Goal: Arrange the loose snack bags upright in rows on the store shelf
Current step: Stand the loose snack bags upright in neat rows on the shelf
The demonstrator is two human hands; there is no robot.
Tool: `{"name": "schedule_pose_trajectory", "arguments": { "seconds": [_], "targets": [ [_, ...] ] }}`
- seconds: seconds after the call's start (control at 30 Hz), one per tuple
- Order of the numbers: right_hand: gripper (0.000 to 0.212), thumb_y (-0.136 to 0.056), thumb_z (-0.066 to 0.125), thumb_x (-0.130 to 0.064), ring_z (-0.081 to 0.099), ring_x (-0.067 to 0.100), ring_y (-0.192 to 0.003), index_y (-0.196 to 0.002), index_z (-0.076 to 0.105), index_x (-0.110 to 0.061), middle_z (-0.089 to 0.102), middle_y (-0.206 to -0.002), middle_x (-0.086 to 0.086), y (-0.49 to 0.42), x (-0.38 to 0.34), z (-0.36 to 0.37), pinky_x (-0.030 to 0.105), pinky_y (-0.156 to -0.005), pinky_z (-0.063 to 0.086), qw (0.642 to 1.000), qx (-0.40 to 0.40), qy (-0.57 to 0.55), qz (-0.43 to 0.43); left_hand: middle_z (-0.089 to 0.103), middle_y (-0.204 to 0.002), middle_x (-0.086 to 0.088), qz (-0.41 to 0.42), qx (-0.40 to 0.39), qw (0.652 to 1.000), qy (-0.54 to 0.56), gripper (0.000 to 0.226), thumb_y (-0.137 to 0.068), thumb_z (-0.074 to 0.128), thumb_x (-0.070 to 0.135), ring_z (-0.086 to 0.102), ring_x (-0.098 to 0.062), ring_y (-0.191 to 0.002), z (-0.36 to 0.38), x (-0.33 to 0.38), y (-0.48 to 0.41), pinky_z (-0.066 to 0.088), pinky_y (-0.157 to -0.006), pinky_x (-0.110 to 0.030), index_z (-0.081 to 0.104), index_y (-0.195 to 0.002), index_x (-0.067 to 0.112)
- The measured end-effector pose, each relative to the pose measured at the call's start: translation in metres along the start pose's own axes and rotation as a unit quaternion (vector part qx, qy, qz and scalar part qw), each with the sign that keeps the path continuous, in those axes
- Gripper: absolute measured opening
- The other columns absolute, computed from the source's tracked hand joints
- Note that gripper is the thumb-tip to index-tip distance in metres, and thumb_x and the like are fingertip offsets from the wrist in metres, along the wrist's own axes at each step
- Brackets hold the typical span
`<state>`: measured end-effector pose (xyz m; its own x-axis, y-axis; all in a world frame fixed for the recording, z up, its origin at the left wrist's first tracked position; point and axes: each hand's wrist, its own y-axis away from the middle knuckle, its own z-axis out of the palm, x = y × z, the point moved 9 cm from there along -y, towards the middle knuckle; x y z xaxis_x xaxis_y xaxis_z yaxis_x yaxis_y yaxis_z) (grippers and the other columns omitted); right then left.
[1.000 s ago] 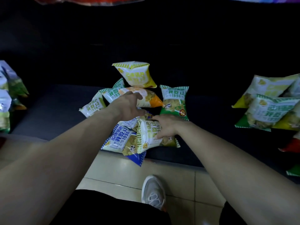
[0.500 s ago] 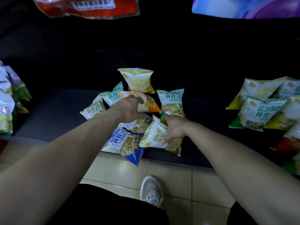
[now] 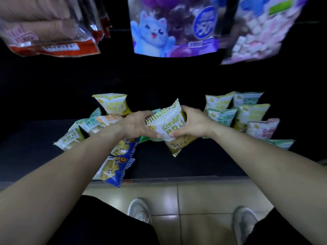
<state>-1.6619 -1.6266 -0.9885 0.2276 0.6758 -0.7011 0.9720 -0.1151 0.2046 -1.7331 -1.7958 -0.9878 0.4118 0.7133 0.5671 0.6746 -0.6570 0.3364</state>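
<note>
Both hands clamp one white and olive-yellow plastic snack bag between them, above the dark store shelf. The left hand curls round its nine o'clock edge and the right hand round its three o'clock edge, thumbs on the printed face. The bag tilts, its striped top seam pointing to one o'clock. Around it, at nine o'clock a loose heap of green-and-white bags lies flat. At seven o'clock a blue-and-white bag overhangs the shelf's front edge, and at eleven o'clock a yellow-and-white bag stands upright. At three o'clock a cluster of pale green, yellow and pink bags leans in rough rows. At twelve o'clock overhead hangs a purple pouch with a blue cartoon cat
</note>
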Motion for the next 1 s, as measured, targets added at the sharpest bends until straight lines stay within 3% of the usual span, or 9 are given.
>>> {"name": "schedule_pose_trajectory", "arguments": {
  "seconds": [0.07, 0.2, 0.33, 0.4, 0.5, 0.57, 0.7, 1.0],
  "targets": [
    [0.086, -0.041, 0.088, -0.063, 0.063, -0.003, -0.093, -0.117, 0.057, -0.035, 0.068, -0.101, -0.019, 0.022, 0.003, -0.019, 0.030, -0.085, 0.055, 1.000, 0.024, -0.019, -0.003, 0.057, -0.123, 0.016, 0.024, 0.008, 1.000, 0.012, 0.088, -0.060, 0.088, 0.053, 0.054, -0.009, -0.113, 0.005, 0.031, 0.000, 0.042, -0.087, -0.024, 0.052, -0.135, 0.024],
    [0.087, -0.049, 0.090, -0.057, 0.062, 0.001, -0.100, -0.125, 0.053, -0.035, 0.066, -0.109, -0.020, 0.058, 0.023, -0.049, 0.028, -0.086, 0.053, 0.999, 0.036, -0.039, 0.011, 0.073, -0.091, 0.007, 0.060, 0.020, 0.998, 0.016, 0.055, -0.057, 0.089, 0.053, 0.067, -0.011, -0.087, 0.016, 0.082, -0.004, 0.055, -0.083, -0.039, 0.067, -0.101, 0.027],
    [0.084, -0.070, 0.082, -0.057, 0.061, 0.012, -0.101, -0.139, 0.045, -0.027, 0.060, -0.120, -0.009, 0.086, 0.066, -0.088, 0.026, -0.076, 0.049, 0.997, 0.052, -0.031, 0.050, 0.071, -0.082, 0.012, 0.068, 0.037, 0.997, -0.015, 0.052, -0.052, 0.087, 0.060, 0.067, -0.007, -0.079, 0.036, 0.114, -0.019, 0.055, -0.070, -0.032, 0.064, -0.090, 0.034],
    [0.084, -0.077, 0.071, -0.064, 0.058, 0.015, -0.106, -0.144, 0.040, -0.024, 0.055, -0.127, -0.002, 0.102, 0.097, -0.111, 0.030, -0.082, 0.047, 0.994, 0.067, 0.025, 0.080, 0.071, -0.098, 0.013, 0.061, 0.039, 0.996, -0.043, 0.067, -0.051, 0.083, 0.066, 0.066, -0.012, -0.092, 0.052, 0.122, -0.032, 0.052, -0.071, -0.027, 0.064, -0.106, 0.035],
    [0.075, -0.082, 0.064, -0.064, 0.055, 0.020, -0.115, -0.142, 0.045, -0.022, 0.052, -0.136, 0.002, 0.128, 0.152, -0.137, 0.037, -0.092, 0.048, 0.983, 0.048, 0.122, 0.128, 0.059, -0.134, -0.001, 0.058, 0.045, 0.992, -0.098, 0.107, -0.052, 0.080, 0.071, 0.056, -0.024, -0.119, 0.077, 0.135, -0.058, 0.050, -0.093, -0.039, 0.049, -0.141, 0.022],
    [0.069, -0.083, 0.066, -0.060, 0.055, 0.020, -0.112, -0.138, 0.049, -0.022, 0.052, -0.136, 0.004, 0.143, 0.188, -0.148, 0.036, -0.091, 0.048, 0.976, 0.026, 0.143, 0.164, 0.055, -0.140, -0.002, 0.051, 0.042, 0.991, -0.115, 0.108, -0.054, 0.081, 0.070, 0.053, -0.024, -0.124, 0.094, 0.142, -0.077, 0.049, -0.096, -0.040, 0.044, -0.144, 0.023],
    [0.066, -0.082, 0.068, -0.058, 0.051, 0.017, -0.107, -0.135, 0.052, -0.023, 0.051, -0.128, 0.001, 0.162, 0.237, -0.163, 0.031, -0.086, 0.044, 0.963, 0.012, 0.158, 0.216, 0.055, -0.139, -0.006, 0.004, 0.007, 0.992, -0.124, 0.110, -0.058, 0.083, 0.065, 0.055, -0.026, -0.121, 0.140, 0.144, -0.114, 0.050, -0.088, -0.034, 0.038, -0.148, 0.021],
    [0.063, -0.085, 0.067, -0.055, 0.051, 0.018, -0.111, -0.137, 0.051, -0.022, 0.050, -0.130, 0.002, 0.159, 0.258, -0.160, 0.032, -0.090, 0.045, 0.965, -0.007, 0.151, 0.214, 0.044, -0.149, -0.008, -0.015, -0.039, 0.993, -0.108, 0.112, -0.059, 0.088, 0.055, 0.049, -0.029, -0.129, 0.210, 0.148, -0.176, 0.046, -0.091, -0.036, 0.033, -0.151, 0.020]
  ]
}}
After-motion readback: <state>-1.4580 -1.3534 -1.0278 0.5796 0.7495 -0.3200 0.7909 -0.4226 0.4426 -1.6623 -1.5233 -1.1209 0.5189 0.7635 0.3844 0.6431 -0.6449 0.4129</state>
